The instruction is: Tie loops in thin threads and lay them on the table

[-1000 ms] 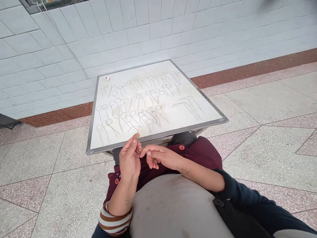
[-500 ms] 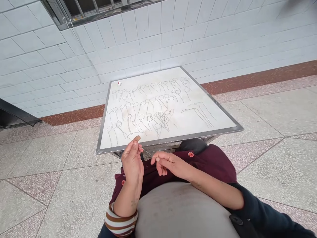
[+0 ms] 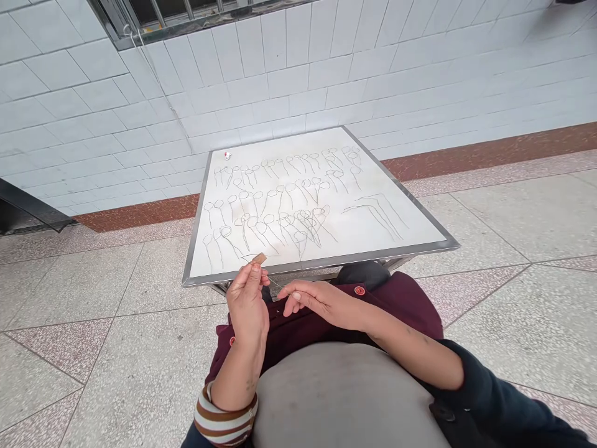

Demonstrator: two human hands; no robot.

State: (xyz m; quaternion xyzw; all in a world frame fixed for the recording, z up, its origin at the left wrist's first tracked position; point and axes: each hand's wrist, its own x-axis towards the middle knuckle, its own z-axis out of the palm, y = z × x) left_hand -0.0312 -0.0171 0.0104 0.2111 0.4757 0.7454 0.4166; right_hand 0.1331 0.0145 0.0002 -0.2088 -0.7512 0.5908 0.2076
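Note:
My left hand is closed, thumb against fingers, on a small flat brown piece that sticks out above the fingertips. A thin wire runs from beneath that grip across to my right hand, whose thumb and forefinger are closed on its other end. Both hands are over my lap, just in front of the near edge of a white-topped table. On the tabletop lie rows of thin wires, each with a round loop and a long tail, such as one looped wire at the near left.
Several loose bent wires without loops lie on the table's right side. A small red and white object sits at its far left corner. The table has a grey metal rim and stands by a white tiled wall.
My right hand has shifted a little left, closer to my left hand, and the wire stretch between them looks shorter. My left hand keeps its hold on the brown piece.

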